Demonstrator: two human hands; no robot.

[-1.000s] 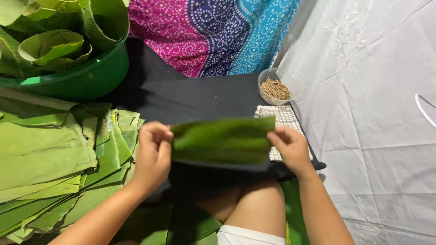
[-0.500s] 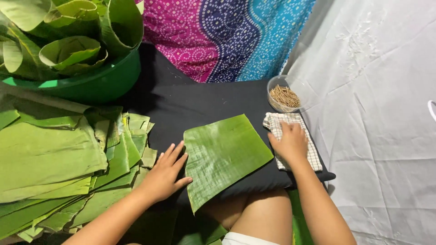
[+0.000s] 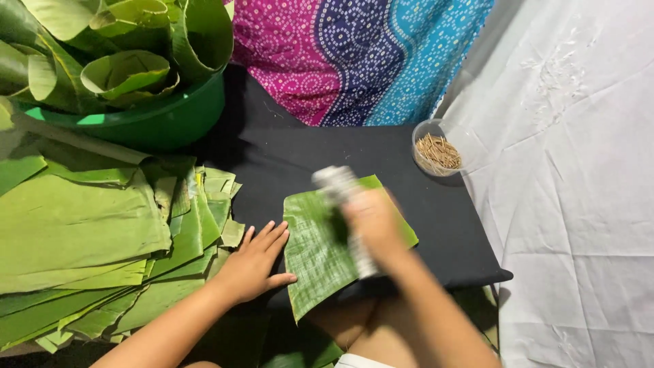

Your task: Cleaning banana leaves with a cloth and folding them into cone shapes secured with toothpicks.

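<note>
A square-cut piece of green banana leaf [image 3: 310, 255] lies flat on the black board [image 3: 449, 225] over my lap. My left hand [image 3: 255, 262] rests flat, fingers spread, at the leaf's left edge and holds it down. My right hand [image 3: 371, 221], blurred by motion, grips a white checked cloth [image 3: 337, 184] and presses it across the leaf's upper middle.
A stack of cut banana leaves [image 3: 82, 238] lies at my left. A green basin [image 3: 157, 119] with rolled leaves stands at the back left. A small clear bowl of thin sticks [image 3: 436, 150] sits at the board's far right. White sheeting [image 3: 579, 170] covers the right side.
The leaf, first held up in both hands, was laid flat on the board. My right hand took the cloth from the board's right side and moved it onto the leaf.
</note>
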